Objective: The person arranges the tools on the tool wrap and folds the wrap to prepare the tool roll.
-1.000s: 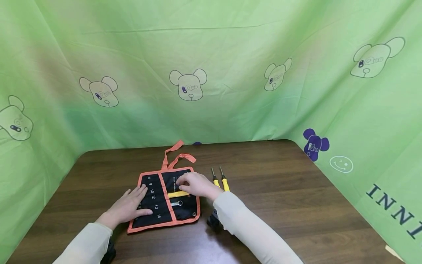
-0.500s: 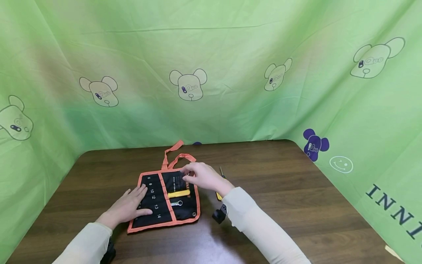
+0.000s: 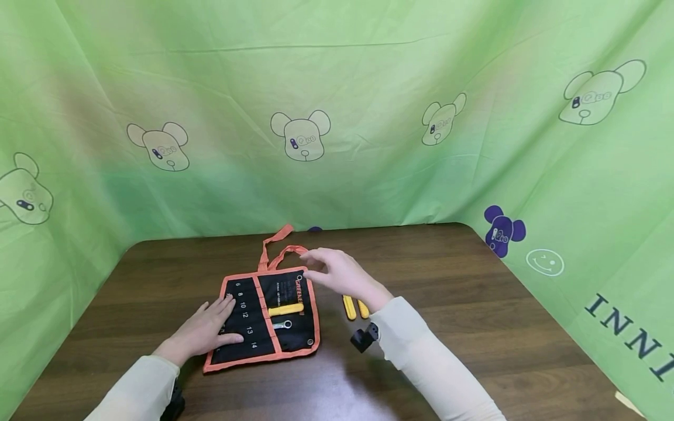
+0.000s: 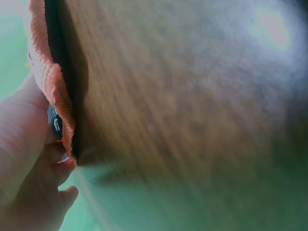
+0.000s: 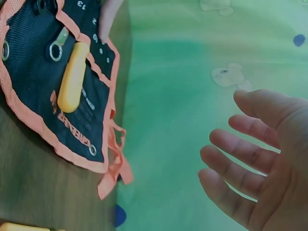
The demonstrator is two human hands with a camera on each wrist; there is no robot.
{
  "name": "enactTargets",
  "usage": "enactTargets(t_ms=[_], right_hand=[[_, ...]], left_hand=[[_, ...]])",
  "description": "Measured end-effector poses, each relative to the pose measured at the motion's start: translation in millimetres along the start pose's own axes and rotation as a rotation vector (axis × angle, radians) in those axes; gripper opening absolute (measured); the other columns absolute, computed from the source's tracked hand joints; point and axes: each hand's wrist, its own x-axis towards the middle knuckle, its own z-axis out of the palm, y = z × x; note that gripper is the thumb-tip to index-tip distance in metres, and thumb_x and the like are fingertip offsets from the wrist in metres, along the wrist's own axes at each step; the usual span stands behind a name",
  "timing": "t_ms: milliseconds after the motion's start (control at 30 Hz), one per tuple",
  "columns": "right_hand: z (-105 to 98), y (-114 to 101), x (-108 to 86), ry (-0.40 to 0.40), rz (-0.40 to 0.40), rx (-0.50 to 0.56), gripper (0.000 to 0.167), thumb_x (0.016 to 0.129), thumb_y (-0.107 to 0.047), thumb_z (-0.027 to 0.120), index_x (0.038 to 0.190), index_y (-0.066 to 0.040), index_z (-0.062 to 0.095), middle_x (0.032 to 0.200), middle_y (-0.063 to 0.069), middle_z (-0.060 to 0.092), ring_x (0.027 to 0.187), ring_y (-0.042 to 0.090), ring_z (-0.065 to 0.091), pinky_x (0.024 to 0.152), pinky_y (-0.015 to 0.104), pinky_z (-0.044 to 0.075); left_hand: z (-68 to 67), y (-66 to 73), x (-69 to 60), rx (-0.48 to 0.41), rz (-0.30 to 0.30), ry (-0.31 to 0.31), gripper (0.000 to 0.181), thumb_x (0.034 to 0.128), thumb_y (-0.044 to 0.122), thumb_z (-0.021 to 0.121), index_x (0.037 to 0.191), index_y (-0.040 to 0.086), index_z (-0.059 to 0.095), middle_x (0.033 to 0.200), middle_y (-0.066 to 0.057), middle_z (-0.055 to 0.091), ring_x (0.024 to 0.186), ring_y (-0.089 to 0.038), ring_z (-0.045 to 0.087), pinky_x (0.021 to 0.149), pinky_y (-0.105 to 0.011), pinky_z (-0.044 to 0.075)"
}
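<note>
A black tool roll (image 3: pixel 295 342) with orange edging lies spread on the table, numbers printed along its left pockets. In it sit a yellow-handled tool (image 3: pixel 286 309), its lower part hidden in the pocket, and a wrench (image 3: pixel 282 324) with its ring end showing. My left hand (image 3: pixel 207 328) rests flat on the roll's left side, fingers spread. Above the roll's upper right corner hovers my right hand (image 3: pixel 341 272), holding nothing, its fingers apart and loosely bent in the right wrist view. Two yellow-handled screwdrivers (image 3: pixel 349 307) lie right of the roll, partly hidden behind that hand.
Orange tie straps (image 3: pixel 271 248) trail from the roll's far edge. The brown wooden table (image 3: pixel 447 304) extends to both sides. A green printed curtain (image 3: pixel 368 175) hangs behind the table and along its sides.
My right hand has moved from beside the yellow-handled tool up and right, off the roll, uncovering its printed lettering. The left hand has stayed in place.
</note>
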Motion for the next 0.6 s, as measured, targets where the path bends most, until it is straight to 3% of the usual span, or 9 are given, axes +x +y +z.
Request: enactTargets(t_ms=[600], right_hand=[[-25, 21, -22.5, 0.128, 0.093, 0.054, 0.038, 0.087, -0.02, 0.065, 0.123, -0.009, 0.057, 0.101, 0.002, 0.063, 0.085, 0.013, 0.059, 0.073, 0.032, 0.048]], left_hand=[[0.1, 1.1, -0.3, -0.004, -0.003, 0.006, 0.087, 0.082, 0.056, 0.058, 0.135, -0.01, 0.036, 0.14, -0.028, 0.031, 0.13, -0.041, 0.026, 0.102, -0.058, 0.018]])
